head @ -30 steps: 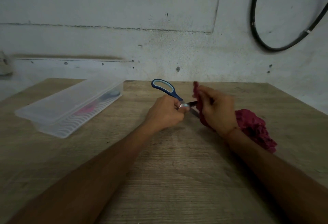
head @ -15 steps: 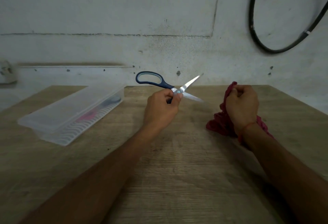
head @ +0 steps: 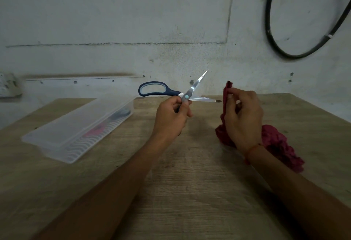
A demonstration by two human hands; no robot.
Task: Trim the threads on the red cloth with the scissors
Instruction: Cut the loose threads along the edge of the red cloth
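My left hand (head: 171,118) grips the blue-handled scissors (head: 187,95) above the wooden table (head: 190,192). Their blades stand wide apart, one pointing up and right, the other level toward the cloth. My right hand (head: 243,118) pinches an edge of the red cloth (head: 275,144) and holds it upright. The lower blade's tip sits just left of that raised edge. The remainder of the cloth lies crumpled on the table behind my right wrist.
A clear plastic box (head: 79,127) with a lid lies at the left of the table, with pink and dark items inside. A black cable loop (head: 284,49) hangs on the grey wall behind. The table's far edge runs just beyond my hands.
The scissors left the cloth and their blades spread apart. My right hand swung right with the cloth, then came back toward the scissors, lifting the cloth's edge upright near the lower blade's tip.
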